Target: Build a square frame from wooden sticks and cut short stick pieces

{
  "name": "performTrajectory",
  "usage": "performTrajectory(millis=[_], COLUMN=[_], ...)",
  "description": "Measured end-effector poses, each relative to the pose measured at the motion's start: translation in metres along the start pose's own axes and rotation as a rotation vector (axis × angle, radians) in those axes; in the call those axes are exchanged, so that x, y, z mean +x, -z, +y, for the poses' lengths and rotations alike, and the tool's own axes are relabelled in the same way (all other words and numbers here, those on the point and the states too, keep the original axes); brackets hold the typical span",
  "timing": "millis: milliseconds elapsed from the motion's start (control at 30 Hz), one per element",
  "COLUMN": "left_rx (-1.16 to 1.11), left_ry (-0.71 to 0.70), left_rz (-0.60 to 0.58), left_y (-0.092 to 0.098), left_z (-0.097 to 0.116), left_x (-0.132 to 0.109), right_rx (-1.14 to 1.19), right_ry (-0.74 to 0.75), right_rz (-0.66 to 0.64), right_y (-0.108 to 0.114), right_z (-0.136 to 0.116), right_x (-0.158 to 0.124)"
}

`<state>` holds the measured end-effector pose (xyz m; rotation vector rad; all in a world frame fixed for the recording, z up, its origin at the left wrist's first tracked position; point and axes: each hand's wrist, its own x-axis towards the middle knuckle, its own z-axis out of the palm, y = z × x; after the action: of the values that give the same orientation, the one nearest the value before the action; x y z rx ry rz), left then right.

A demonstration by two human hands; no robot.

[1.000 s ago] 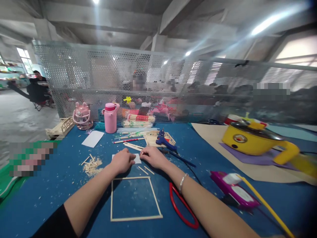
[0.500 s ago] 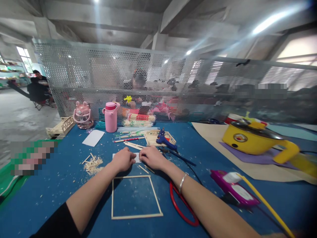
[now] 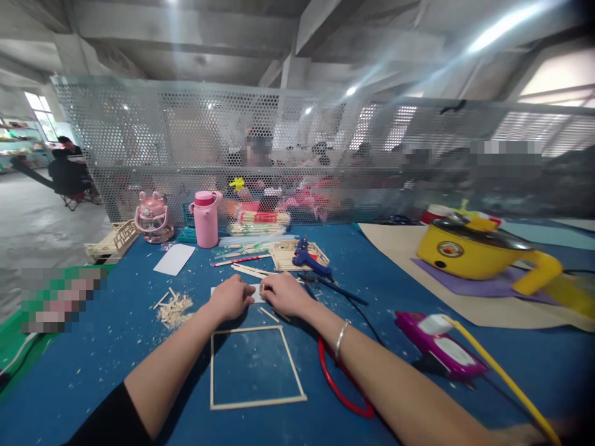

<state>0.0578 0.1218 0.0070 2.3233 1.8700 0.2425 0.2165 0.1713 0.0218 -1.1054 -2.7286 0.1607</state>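
Observation:
My left hand [image 3: 231, 297] rests on a small white paper [image 3: 256, 293], its fingers curled and closed; what they hold, if anything, is hidden. Close to its right, my right hand [image 3: 284, 293] pinches a small pale piece of stick at the paper's other end. Loose thin sticks [image 3: 269, 315] lie just below my right hand. Nearer to me, four pale sticks form a square frame [image 3: 258, 404] flat on the blue table [image 3: 116, 365]. Red scissor handles [image 3: 335, 390] show partly under my right forearm.
A blue glue gun [image 3: 310, 260] lies on a small wooden tray beyond my hands. Stick scraps [image 3: 175, 310] are piled at left, below a white card [image 3: 174, 259]. A pink bottle [image 3: 206, 220] stands behind. At right are a purple power strip [image 3: 439, 347] and a yellow pot [image 3: 469, 251].
The camera view has shifted slightly. Both hands stay at the white paper with nearly the same pose.

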Motion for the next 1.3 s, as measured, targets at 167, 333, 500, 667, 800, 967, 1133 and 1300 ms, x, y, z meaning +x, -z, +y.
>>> performTrajectory(millis=[167, 333, 500, 667, 800, 967, 1133, 1300], left_rx=[-0.001, 0.002, 0.006, 0.009, 0.009, 0.004, 0.000, -0.003], left_ry=[0.002, 0.012, 0.011, 0.007, 0.002, 0.005, 0.019, 0.018], left_rz=[-0.002, -0.009, -0.011, -0.012, -0.013, -0.016, -0.023, -0.023], left_y=[0.0010, 0.0004, 0.0005, 0.0011, 0.0009, 0.0000, -0.0010, -0.0012], left_z=[0.0007, 0.0007, -0.0001, 0.0003, 0.0003, -0.0006, -0.0011, -0.0010], left_x=[-0.0005, -0.0001, -0.0006, -0.0008, -0.0006, -0.0002, 0.0009, 0.0011], right_rx=[-0.027, -0.034, -0.025, -0.025, -0.031, -0.039, -0.055, -0.077], right_ry=[-0.021, -0.034, -0.052, -0.060, -0.050, -0.057, -0.068, -0.064], right_rz=[0.008, -0.005, 0.007, 0.034, 0.024, 0.020, 0.008, 0.003], right_y=[0.0015, 0.0025, 0.0001, -0.0013, -0.0006, 0.0006, 0.0017, 0.0026], right_z=[-0.0036, -0.0053, -0.0033, -0.0025, -0.0032, -0.0032, -0.0048, -0.0074], right_x=[-0.0015, -0.0023, -0.0021, -0.0026, -0.0030, -0.0025, -0.0032, -0.0046])
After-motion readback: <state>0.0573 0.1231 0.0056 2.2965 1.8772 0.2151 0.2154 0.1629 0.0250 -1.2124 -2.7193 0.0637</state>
